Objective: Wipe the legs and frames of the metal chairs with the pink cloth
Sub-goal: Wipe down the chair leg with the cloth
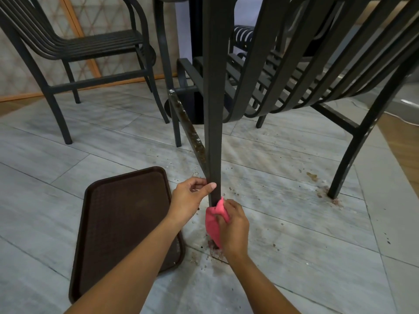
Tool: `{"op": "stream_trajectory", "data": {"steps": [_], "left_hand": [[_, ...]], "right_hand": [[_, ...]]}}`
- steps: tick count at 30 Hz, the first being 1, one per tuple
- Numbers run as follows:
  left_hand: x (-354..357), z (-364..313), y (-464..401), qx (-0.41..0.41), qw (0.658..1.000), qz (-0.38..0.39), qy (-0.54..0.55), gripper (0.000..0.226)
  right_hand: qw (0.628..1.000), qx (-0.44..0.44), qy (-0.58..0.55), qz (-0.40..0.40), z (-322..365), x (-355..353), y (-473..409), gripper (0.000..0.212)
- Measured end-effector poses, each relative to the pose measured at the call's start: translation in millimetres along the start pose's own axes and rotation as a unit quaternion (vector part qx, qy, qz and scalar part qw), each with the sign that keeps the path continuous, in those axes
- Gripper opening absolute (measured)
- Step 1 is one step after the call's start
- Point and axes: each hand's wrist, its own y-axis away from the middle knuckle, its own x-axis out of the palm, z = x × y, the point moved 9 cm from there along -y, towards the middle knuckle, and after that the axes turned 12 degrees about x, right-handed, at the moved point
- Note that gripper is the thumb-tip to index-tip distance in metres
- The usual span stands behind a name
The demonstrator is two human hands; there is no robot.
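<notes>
Right hand (233, 225) bunches the soft, limp pink cloth (213, 225) around the rigid chair leg (214, 132); left hand (190, 198) pinches the leg above.

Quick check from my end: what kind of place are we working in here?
Probably a cafe or food-court dining area: matching dark metal chairs around a pedestal table base, a brown serving tray on the tiled floor, and food spatter by the chair legs.

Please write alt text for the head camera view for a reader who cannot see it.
A right hand wipes the foot of a dark metal chair leg with a pink cloth while the left hand grips the leg above; a brown tray lies beside it.
</notes>
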Motion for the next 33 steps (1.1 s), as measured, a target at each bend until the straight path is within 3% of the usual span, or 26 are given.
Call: {"op": "stream_trajectory", "data": {"steps": [3,9,21,27,33], "left_hand": [[1.1,-0.5,1.9,0.005,1.0,0.009,-0.004,0.012],[8.5,2.2,4.4,0.006,1.0,0.023,0.018,0.026],[7.4,4.3,-2.4,0.015,0.999,0.014,0.034,0.018],[7.7,9.0,-4.3,0.026,0.999,0.016,0.019,0.019],[9.4,13.1,-6.7,0.027,0.999,0.018,0.028,0.018]], "right_hand": [[1.0,-0.008,-0.001,0.01,-1.7,-6.1,1.6,0.04],[0.987,-0.143,-0.012,-0.066,25.7,-18.6,14.1,0.047],[0.984,-0.135,-0.082,-0.077,4.2,-4.8,2.3,0.027],[0.972,-0.214,-0.068,-0.066,6.0,-1.6,9.7,0.037],[0.968,-0.23,-0.072,-0.076,-2.3,0.3,12.3,0.048]]}}
